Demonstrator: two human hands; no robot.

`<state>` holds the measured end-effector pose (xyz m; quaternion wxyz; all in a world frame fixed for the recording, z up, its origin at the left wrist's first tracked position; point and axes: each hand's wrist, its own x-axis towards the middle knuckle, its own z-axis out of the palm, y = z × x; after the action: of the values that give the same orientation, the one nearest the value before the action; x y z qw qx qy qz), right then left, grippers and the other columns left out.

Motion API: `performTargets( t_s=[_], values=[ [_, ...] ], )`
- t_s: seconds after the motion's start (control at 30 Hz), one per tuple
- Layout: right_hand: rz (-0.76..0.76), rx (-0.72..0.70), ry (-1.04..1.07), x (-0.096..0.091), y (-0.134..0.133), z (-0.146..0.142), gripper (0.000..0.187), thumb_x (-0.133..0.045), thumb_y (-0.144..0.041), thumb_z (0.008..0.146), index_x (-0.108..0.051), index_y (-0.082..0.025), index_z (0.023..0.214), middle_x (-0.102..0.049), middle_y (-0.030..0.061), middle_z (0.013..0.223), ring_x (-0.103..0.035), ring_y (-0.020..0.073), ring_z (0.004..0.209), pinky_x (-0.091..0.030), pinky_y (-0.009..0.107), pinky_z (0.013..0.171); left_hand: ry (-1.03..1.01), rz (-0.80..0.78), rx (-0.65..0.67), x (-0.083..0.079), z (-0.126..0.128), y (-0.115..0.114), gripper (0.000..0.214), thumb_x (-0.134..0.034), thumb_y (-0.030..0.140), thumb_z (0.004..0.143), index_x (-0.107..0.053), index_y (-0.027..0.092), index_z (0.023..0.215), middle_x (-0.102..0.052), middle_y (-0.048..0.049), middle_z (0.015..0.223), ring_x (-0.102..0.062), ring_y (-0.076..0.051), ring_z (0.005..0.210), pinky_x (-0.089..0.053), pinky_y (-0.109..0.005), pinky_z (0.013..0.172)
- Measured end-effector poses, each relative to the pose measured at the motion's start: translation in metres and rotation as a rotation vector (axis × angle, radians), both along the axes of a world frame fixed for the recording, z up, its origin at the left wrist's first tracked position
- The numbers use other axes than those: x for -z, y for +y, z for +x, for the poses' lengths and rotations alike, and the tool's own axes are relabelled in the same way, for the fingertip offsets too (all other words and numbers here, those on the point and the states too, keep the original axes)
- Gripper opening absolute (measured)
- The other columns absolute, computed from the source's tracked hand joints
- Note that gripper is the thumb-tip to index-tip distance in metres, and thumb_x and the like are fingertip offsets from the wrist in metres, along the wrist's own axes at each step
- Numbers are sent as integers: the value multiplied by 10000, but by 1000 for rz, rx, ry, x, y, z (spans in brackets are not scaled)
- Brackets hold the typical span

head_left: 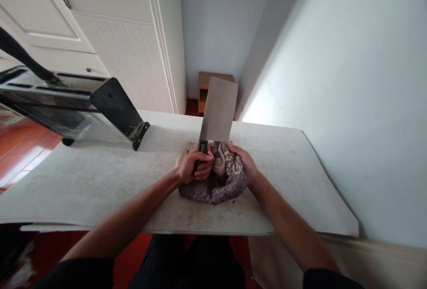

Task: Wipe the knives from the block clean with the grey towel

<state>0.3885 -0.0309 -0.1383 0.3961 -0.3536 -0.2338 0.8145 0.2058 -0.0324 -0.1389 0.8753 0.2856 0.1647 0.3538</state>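
My left hand (pixel 197 164) is closed around the black handle of a cleaver (pixel 219 109), whose broad metal blade points up and away from me. Beneath and beside it lies a bunched brown and cream patterned towel (pixel 213 192) on the table. My right hand (pixel 244 161) grips the right side of this towel, its fingers partly hidden behind the cloth near the lower end of the blade.
The pale covered table (pixel 283 182) meets a wall on the right. At the left stands a knife block (pixel 110 106) with dark sides and a black-handled tool in it. White cabinets (pixel 123 53) and a small wooden stand (pixel 203 86) are beyond.
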Motion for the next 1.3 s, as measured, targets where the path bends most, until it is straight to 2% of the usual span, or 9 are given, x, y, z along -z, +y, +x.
performTargets(
  t_s=[0.1,0.2,0.3,0.43,0.67,0.87,1.0,1.13,1.3],
  values=[
    [-12,-44,-11,1,2,0,199,-577,-323,769,-663,-189,888,-753,56,807,-702,262,952,-538,406,922,35,-19,60,3,0,1,90,-604,193,742,-523,181,703,-363,87,376,-238,-65,250,-251,-155,243],
    [3,-49,-69,3,6,0,197,-546,-283,763,-670,-200,891,-760,37,824,-701,246,972,-523,389,944,151,41,91,5,1,2,366,-583,403,836,-495,168,569,-330,70,326,-295,-89,225,-280,-190,229],
    [132,13,-140,5,9,0,200,-565,-299,764,-682,-207,897,-763,33,841,-694,251,999,-520,396,948,279,137,124,5,2,2,524,-533,541,866,-478,168,502,-342,45,295,-372,-119,220,-310,-209,240],
    [269,81,-199,8,8,1,236,-564,-288,742,-697,-194,914,-764,52,852,-684,271,1021,-524,424,938,365,215,185,2,2,3,507,-544,534,869,-523,156,531,-413,17,313,-431,-134,236,-321,-208,264],
    [303,155,-248,12,9,4,234,-552,-320,752,-688,-201,900,-760,45,847,-683,271,1022,-508,422,958,352,179,137,0,3,1,491,-558,539,861,-503,165,548,-379,40,312,-400,-124,223,-289,-199,244],
    [228,117,-202,15,13,7,236,-536,-414,758,-651,-209,746,-746,57,777,-683,282,1005,-515,433,959,249,163,76,1,2,4,446,-539,518,875,-494,172,598,-356,66,324,-372,-112,223,-308,-194,234],
    [192,163,-212,12,16,14,239,-545,-450,738,-622,-230,687,-729,48,700,-692,291,968,-529,450,940,155,119,56,1,-4,7,418,-514,516,882,-479,186,629,-358,75,345,-309,-92,224,-289,-186,220],
    [90,144,-160,11,20,15,200,-560,-398,739,-651,-220,733,-730,34,690,-704,271,946,-530,419,947,111,82,39,-2,-10,8,413,-500,508,893,-465,191,631,-358,78,358,-278,-79,236,-295,-180,225],
    [57,17,-79,8,18,7,217,-563,-393,791,-661,-201,809,-745,45,756,-706,259,970,-516,409,967,131,89,72,-5,-10,8,441,-487,539,895,-463,192,624,-352,78,349,-266,-77,230,-277,-175,220]
  ],
)
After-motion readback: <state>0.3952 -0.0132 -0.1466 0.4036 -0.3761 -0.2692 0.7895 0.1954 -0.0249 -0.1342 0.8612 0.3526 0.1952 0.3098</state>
